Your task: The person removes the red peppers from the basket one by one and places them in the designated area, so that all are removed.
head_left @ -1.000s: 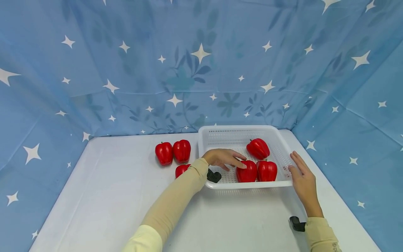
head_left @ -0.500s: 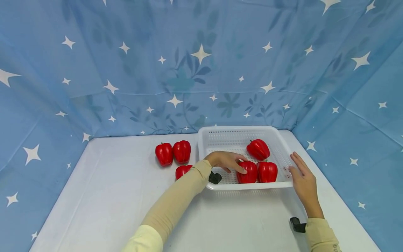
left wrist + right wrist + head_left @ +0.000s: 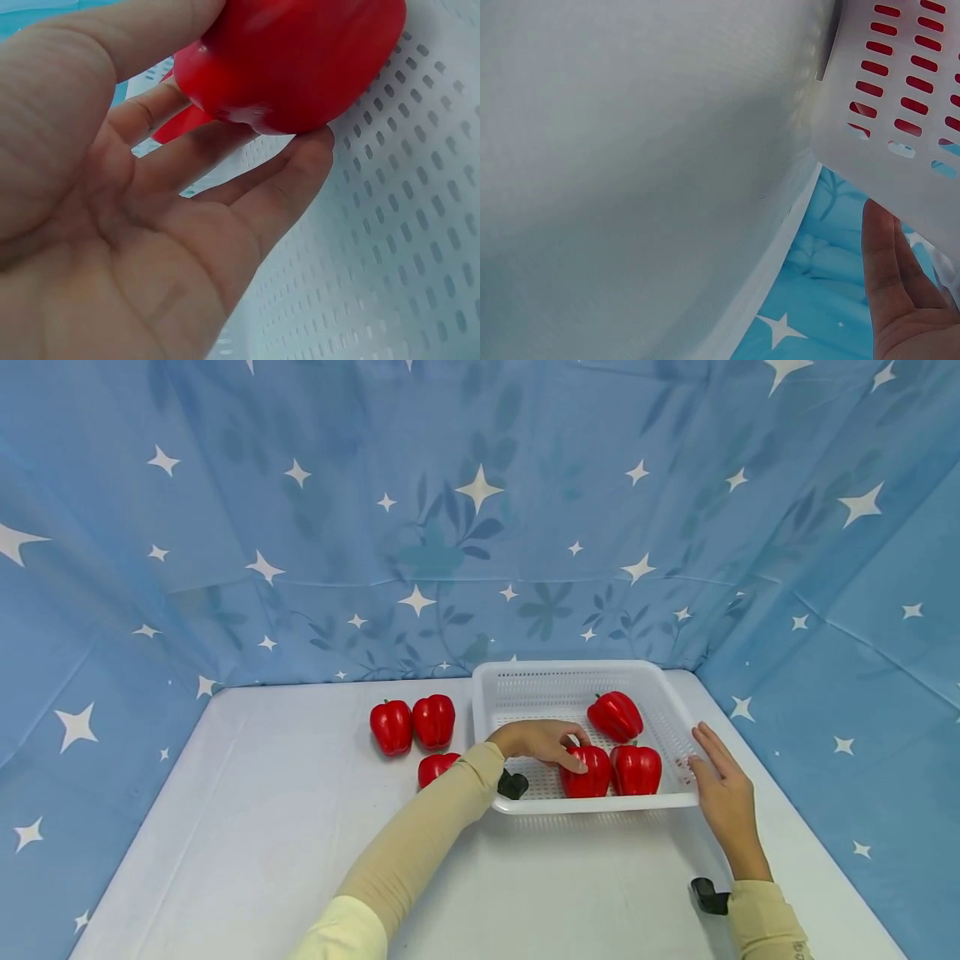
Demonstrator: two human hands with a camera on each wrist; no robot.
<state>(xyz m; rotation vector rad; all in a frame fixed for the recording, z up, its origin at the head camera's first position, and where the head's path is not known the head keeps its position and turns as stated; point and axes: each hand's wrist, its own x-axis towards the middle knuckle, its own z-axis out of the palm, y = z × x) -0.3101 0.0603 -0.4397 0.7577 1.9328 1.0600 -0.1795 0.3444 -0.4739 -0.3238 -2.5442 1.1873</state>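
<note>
My left hand [image 3: 536,742] reaches into a white perforated plastic basket [image 3: 600,806] and grips a red bell pepper [image 3: 591,778] by its left side. In the left wrist view, thumb and fingers bracket the lower end of that pepper [image 3: 300,60], close over the basket's holed floor. Two more red bell peppers lie inside: one right beside it [image 3: 637,770], another behind [image 3: 615,715]. At the basket's right side, my right hand [image 3: 727,802] rests with straight fingers against the rim. The right wrist view has those fingers [image 3: 881,255] just under the basket's outer wall.
Left of the basket, two red peppers [image 3: 391,727] stand together on the white table [image 3: 225,827]. A third pepper [image 3: 437,767] is partly hidden by the left sleeve [image 3: 427,827]. Black wrist pieces [image 3: 708,896] show at both wrists. A blue star-patterned curtain [image 3: 480,568] borders the back and sides.
The left hand has come down onto the front pepper, and its fingers have closed around it. That pepper has shifted slightly left. The right hand stays in place at the basket.
</note>
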